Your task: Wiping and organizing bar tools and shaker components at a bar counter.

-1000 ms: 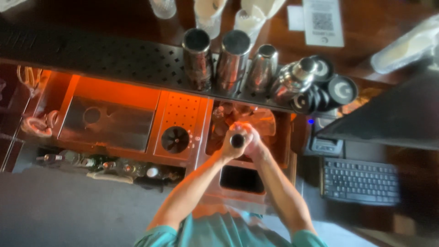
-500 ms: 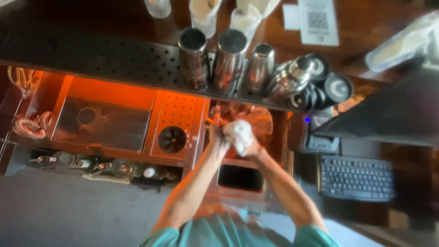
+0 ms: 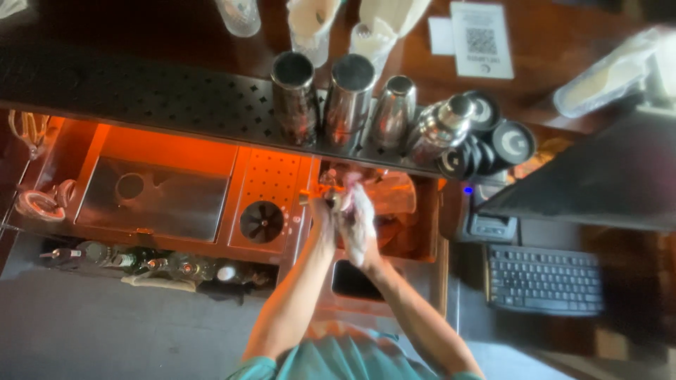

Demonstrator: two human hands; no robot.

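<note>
My two hands meet over an open well (image 3: 405,211) under the bar edge. My right hand (image 3: 360,224) is wrapped in a white cloth (image 3: 358,211) and pressed against what my left hand (image 3: 322,211) grips, a small metal cup (image 3: 331,198). The cup is blurred and mostly hidden by fingers and cloth. Both forearms reach up from the bottom of the frame, out of teal sleeves.
Several steel shaker tins (image 3: 348,98) stand on a black perforated bar mat (image 3: 141,91), beside black round discs (image 3: 512,143). To the left are a steel sink (image 3: 151,197), a round glass rinser (image 3: 262,222) and a bottle rail (image 3: 141,260). A keyboard (image 3: 546,278) lies at the right.
The cup's dark opening faced up between my hands a second ago. The cloth-wrapped right hand now covers it, and both hands have shifted slightly toward the bar.
</note>
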